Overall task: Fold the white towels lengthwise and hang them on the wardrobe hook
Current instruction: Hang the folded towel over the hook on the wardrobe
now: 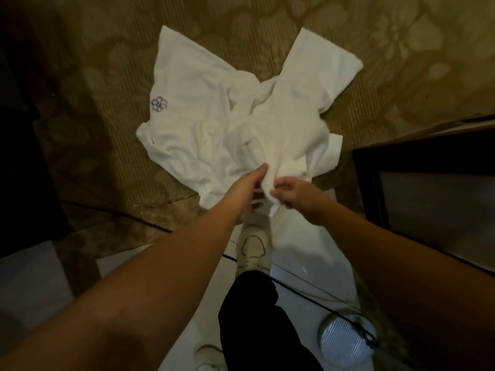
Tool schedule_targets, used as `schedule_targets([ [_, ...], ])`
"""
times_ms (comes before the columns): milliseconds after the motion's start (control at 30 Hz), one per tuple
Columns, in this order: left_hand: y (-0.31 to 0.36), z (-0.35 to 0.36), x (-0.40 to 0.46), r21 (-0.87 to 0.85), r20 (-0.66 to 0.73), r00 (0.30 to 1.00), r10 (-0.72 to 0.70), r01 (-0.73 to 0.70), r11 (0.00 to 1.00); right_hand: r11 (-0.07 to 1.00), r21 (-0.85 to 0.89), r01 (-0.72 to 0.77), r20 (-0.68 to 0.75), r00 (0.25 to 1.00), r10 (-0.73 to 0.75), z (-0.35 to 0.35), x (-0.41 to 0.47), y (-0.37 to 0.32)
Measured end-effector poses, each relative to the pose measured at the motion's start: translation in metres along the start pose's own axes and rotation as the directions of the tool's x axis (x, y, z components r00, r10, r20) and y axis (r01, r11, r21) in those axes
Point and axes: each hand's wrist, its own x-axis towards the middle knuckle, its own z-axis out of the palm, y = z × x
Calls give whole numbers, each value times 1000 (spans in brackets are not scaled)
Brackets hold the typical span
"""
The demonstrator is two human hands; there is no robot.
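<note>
Two hands meet at the near edge of a heap of white towels [235,121] lying on the patterned carpet [88,84], partly over the pale tiled floor [302,242]. Right hand [296,192]: fingers curled, pinching a raised ridge of the uppermost towel. Left hand [247,190]: fingers reach into the same fold and touch the cloth, but whether they actually grip it cannot be told. One towel shows a small blue flower emblem [159,103] near its left edge; a second strip points away to the upper right. A light shoe [253,247] stands just below the hands. For a clean lengthwise fold, it seems best to separate one towel first, find both corners of a short edge, then lift. No wardrobe hook is in view.
</note>
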Motion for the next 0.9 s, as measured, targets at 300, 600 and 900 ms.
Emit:
schedule_targets([
  [300,-26,-16,-145,-93,-17,998,57,-59,994,984,-123,131,-22,991,-135,33,-139,-23],
  [600,-25,-41,-332,-144,-65,973,220,-227,963,812,-444,379,-140,866,-480,85,-281,-99],
  [900,-50,-57,-541,-387,-155,931,331,-366,846,787,-536,306,-122,894,-432,129,-446,-133],
])
